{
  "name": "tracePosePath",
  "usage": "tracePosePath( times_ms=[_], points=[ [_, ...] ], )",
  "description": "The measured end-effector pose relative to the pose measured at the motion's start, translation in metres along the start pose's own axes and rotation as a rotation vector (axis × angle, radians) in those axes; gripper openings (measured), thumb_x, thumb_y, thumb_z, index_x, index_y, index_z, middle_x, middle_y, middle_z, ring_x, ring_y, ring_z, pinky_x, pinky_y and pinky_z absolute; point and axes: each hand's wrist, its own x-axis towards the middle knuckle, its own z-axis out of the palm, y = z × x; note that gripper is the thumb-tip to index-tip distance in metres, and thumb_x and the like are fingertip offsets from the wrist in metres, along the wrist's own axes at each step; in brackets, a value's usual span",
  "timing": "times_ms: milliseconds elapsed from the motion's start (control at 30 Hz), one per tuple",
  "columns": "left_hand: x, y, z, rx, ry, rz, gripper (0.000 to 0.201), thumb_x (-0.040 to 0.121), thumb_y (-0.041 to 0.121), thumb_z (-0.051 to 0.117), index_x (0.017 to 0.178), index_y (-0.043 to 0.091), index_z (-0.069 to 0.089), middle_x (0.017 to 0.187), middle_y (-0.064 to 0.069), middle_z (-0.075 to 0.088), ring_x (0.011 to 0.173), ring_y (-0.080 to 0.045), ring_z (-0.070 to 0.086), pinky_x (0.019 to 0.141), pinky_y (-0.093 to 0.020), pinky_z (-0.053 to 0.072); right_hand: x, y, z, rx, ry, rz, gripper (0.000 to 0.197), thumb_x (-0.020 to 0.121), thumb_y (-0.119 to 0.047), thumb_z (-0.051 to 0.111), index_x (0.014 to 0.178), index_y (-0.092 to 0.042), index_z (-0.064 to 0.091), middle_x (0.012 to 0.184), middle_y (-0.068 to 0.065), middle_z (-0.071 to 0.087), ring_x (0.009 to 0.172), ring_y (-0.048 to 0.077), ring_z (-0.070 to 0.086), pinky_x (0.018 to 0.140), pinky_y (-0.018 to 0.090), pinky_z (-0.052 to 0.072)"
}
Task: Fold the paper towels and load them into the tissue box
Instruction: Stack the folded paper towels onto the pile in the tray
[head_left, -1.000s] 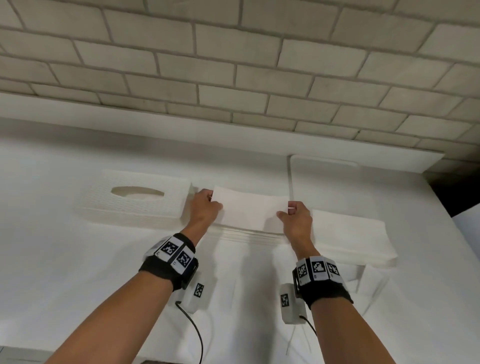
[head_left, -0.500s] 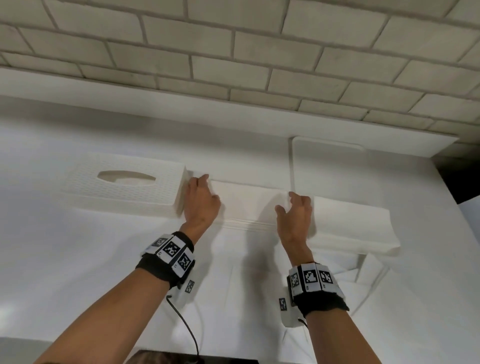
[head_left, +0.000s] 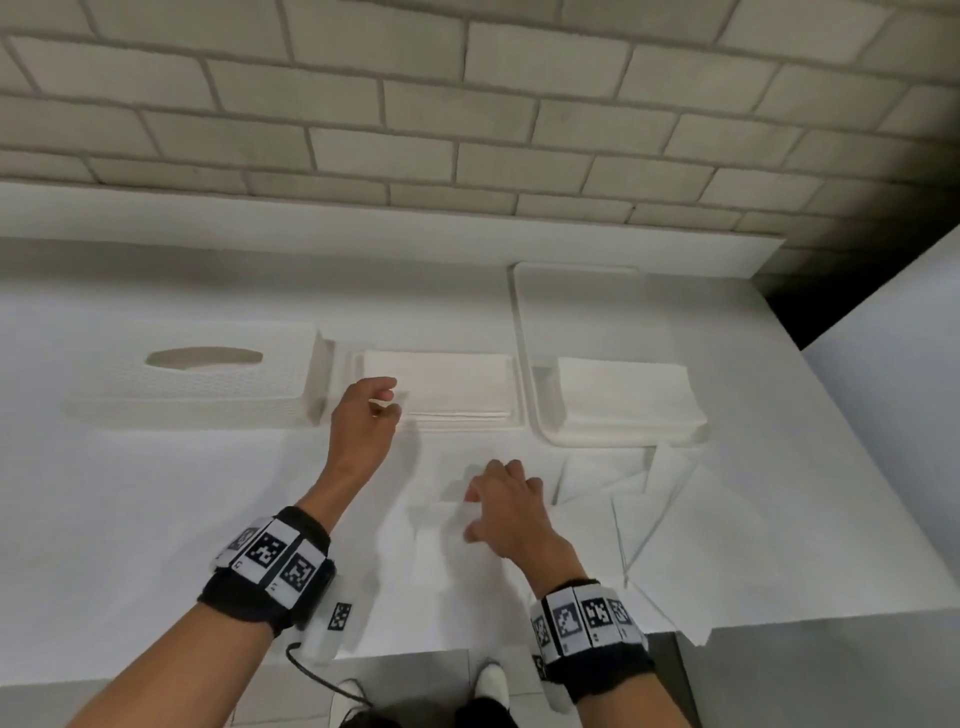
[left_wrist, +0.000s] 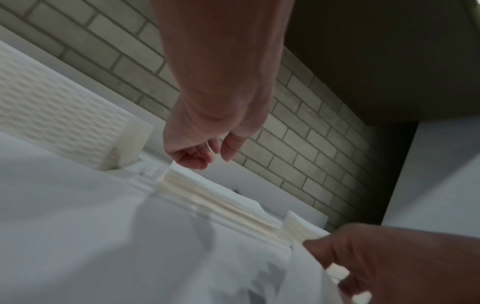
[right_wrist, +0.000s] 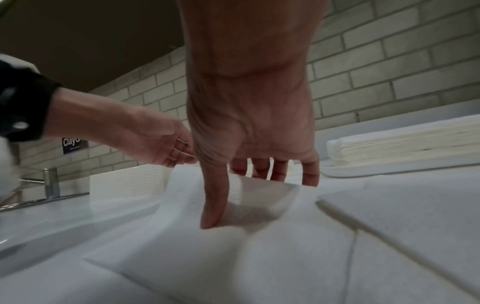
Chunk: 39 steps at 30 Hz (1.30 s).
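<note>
White loose sheet (head_left: 447, 540) lies under your R hand (head_left: 511, 517), fingers spread, touching; L hand (head_left: 366, 423) loosely curled, empty, near folded stack (head_left: 441, 387).

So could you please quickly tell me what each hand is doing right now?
Left hand: fingers loosely curled, holding nothing, above the stack of folded white paper towels.
Right hand: open, fingers on a loose white paper towel.

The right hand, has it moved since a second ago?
Yes. The right hand has drawn back from the folded stack beside the tissue box, toward the counter's near edge, onto loose paper towels.
</note>
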Motion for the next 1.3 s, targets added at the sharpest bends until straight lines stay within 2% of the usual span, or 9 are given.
tracePosePath(
  times_ms=[267, 367, 467, 600, 700, 833, 900, 967, 1300],
  points=[
    [-0.035, -0.005, -0.014, -0.021, -0.008, -0.052, 0.026, 0.092, 0.007, 0.059, 0.117, 0.013, 0.064, 0.115, -0.005, 0.064, 0.089, -0.013, 0.058, 0.075, -0.014, 0.045, -0.006, 0.001, -0.007, 0.163, 0.073, -0.021, 0.044, 0.09, -0.014, 0.058, 0.132, -0.017, 0.047, 0.126, 0.005, 0.06, 0.117, 0.026, 0.056, 0.098, 0.039, 0.038],
    [-0.045, 0.006, -0.016, -0.192, -0.015, -0.112, 0.018, 0.095, 0.025, 0.058, 0.111, 0.021, 0.064, 0.11, 0.001, 0.066, 0.099, -0.019, 0.064, 0.09, -0.032, 0.053, -0.004, 0.001, -0.026, 0.518, 0.224, 0.025, 0.036, 0.09, -0.02, 0.062, 0.124, -0.006, 0.058, 0.121, 0.012, 0.063, 0.112, 0.029, 0.06, 0.095, 0.038, 0.048],
    [-0.06, 0.025, -0.009, -0.411, -0.206, -0.174, 0.03, 0.094, 0.036, 0.058, 0.118, 0.019, 0.063, 0.116, -0.003, 0.068, 0.101, -0.021, 0.068, 0.089, -0.035, 0.054, -0.014, -0.001, -0.053, 0.974, 0.367, 0.04, 0.03, 0.088, -0.017, 0.067, 0.115, -0.007, 0.065, 0.113, 0.011, 0.071, 0.103, 0.025, 0.068, 0.092, 0.043, 0.055],
    [-0.074, 0.049, 0.008, -0.366, -0.514, -0.167, 0.028, 0.091, 0.026, 0.065, 0.117, 0.017, 0.067, 0.109, -0.003, 0.075, 0.098, -0.02, 0.072, 0.082, -0.033, 0.057, -0.031, 0.011, -0.076, 1.28, 0.279, -0.031, 0.021, 0.089, -0.012, 0.067, 0.11, -0.011, 0.068, 0.104, 0.008, 0.075, 0.093, 0.024, 0.073, 0.081, 0.036, 0.06],
    [-0.075, 0.051, 0.019, -0.32, -0.434, -0.182, 0.017, 0.087, 0.011, 0.067, 0.104, 0.01, 0.073, 0.1, -0.007, 0.077, 0.093, -0.027, 0.073, 0.08, -0.036, 0.058, -0.035, 0.038, -0.067, 1.154, 0.294, 0.049, 0.022, 0.091, -0.022, 0.065, 0.109, -0.009, 0.067, 0.107, 0.011, 0.072, 0.093, 0.025, 0.071, 0.079, 0.036, 0.058],
    [-0.067, 0.035, 0.014, -0.339, -0.281, -0.297, 0.009, 0.082, 0.006, 0.067, 0.087, 0.007, 0.074, 0.089, -0.007, 0.077, 0.089, -0.033, 0.071, 0.084, -0.042, 0.055, -0.042, 0.083, -0.038, 0.67, 0.184, 0.062, 0.026, 0.084, -0.01, 0.072, 0.108, -0.017, 0.066, 0.112, 0.004, 0.063, 0.093, 0.015, 0.056, 0.074, 0.012, 0.044],
    [-0.065, 0.028, 0.009, -0.365, -0.242, -0.361, 0.016, 0.08, 0.006, 0.066, 0.094, 0.001, 0.071, 0.096, -0.013, 0.075, 0.092, -0.035, 0.069, 0.087, -0.043, 0.053, -0.043, 0.095, -0.021, 0.323, 0.005, 0.053, 0.044, 0.078, -0.003, 0.073, 0.118, -0.019, 0.062, 0.121, -0.001, 0.054, 0.106, 0.014, 0.046, 0.085, 0.017, 0.04],
    [-0.065, 0.026, 0.008, -0.399, -0.223, -0.392, 0.015, 0.08, 0.004, 0.066, 0.094, 0.002, 0.071, 0.094, -0.012, 0.074, 0.086, -0.031, 0.067, 0.08, -0.038, 0.051, -0.043, 0.096, -0.011, 0.095, -0.017, 0.036, 0.056, 0.075, -0.003, 0.072, 0.125, -0.024, 0.056, 0.125, -0.004, 0.05, 0.115, 0.019, 0.042, 0.094, 0.029, 0.037],
    [-0.08, 0.019, 0.017, -0.451, -0.244, -0.425, 0.018, 0.082, 0.003, 0.064, 0.098, 0.003, 0.071, 0.096, -0.015, 0.074, 0.084, -0.031, 0.067, 0.082, -0.04, 0.05, -0.038, 0.098, -0.017, -0.11, -0.021, 0.011, 0.046, 0.073, -0.02, 0.077, 0.112, -0.022, 0.053, 0.118, -0.005, 0.056, 0.12, 0.02, 0.04, 0.107, 0.044, 0.024]
  ],
)
